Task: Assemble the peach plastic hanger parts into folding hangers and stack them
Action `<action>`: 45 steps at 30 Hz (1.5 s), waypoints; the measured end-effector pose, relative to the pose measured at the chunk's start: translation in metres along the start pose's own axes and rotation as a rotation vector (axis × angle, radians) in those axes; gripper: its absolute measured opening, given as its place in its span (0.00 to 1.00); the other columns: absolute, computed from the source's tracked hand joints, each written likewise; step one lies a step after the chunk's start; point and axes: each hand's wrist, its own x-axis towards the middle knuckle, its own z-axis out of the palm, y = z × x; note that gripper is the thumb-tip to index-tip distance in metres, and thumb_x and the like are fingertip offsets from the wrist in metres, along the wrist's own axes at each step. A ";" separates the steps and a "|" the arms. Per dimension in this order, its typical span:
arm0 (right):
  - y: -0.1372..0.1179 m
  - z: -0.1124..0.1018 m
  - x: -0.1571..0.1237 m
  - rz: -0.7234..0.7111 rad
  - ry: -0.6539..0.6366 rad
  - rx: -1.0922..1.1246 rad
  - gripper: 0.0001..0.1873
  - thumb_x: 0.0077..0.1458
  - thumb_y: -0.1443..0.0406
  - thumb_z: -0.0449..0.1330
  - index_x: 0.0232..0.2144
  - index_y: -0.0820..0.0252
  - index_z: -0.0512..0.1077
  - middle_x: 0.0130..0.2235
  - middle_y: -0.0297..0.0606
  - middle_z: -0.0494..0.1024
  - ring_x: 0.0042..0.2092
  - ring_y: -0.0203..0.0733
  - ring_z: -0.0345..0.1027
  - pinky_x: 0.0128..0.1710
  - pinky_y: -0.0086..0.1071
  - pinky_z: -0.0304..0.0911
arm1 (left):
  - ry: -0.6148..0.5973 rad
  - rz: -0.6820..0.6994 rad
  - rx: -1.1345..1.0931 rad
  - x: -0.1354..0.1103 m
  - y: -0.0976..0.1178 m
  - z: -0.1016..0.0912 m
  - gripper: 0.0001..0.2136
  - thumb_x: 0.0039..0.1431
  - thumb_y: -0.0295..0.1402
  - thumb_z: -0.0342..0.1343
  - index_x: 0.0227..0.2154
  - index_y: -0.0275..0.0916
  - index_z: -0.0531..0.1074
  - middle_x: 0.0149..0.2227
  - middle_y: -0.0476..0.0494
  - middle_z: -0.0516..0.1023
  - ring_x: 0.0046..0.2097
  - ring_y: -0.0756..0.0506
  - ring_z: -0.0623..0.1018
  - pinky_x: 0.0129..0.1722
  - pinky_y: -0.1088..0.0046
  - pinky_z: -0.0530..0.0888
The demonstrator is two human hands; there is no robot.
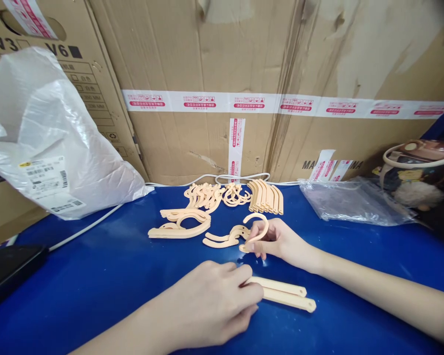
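Between the thumb and fingers of my right hand (277,240) is a cream plastic hook (264,228), its curve pointing up. Just left of that hand lies a pair of curved hanger pieces (222,240), partly covered by the fingers. My left hand (222,301) is closed over the near ends of two straight-looking hanger arms (286,294), which lie side by side on the blue table (107,296). The gripped ends are hidden under my fingers. Farther left sits a folded hanger (183,224) with a round hook inside it.
Behind are a pile of curved pieces (203,195), loose hooks (237,196) and a row of hanger arms (267,196). A white plastic bag (55,143) stands left, above a black device (15,276). Clear plastic (355,202) lies right. Cardboard boxes (192,54) and a white cable (85,228) border the back.
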 end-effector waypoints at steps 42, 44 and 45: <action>-0.001 -0.001 0.000 -0.029 -0.025 0.151 0.25 0.49 0.64 0.68 0.44 0.59 0.60 0.30 0.30 0.74 0.28 0.31 0.68 0.25 0.24 0.64 | 0.397 -0.598 -1.362 -0.006 -0.022 -0.026 0.18 0.66 0.47 0.44 0.27 0.38 0.62 0.22 0.52 0.66 0.25 0.52 0.68 0.28 0.75 0.66; -0.001 -0.001 0.000 -0.045 -0.020 0.147 0.24 0.49 0.64 0.68 0.43 0.59 0.61 0.30 0.30 0.73 0.30 0.32 0.68 0.26 0.24 0.64 | 0.342 -0.592 -1.102 -0.006 -0.018 -0.025 0.19 0.67 0.47 0.39 0.25 0.40 0.59 0.21 0.54 0.62 0.23 0.51 0.65 0.25 0.75 0.63; -0.001 0.000 0.000 -0.050 -0.023 0.144 0.23 0.49 0.64 0.68 0.43 0.60 0.61 0.30 0.30 0.73 0.31 0.32 0.69 0.27 0.24 0.65 | 0.313 -0.592 -0.928 -0.006 -0.016 -0.024 0.19 0.67 0.46 0.37 0.25 0.40 0.58 0.21 0.54 0.62 0.23 0.51 0.64 0.25 0.74 0.62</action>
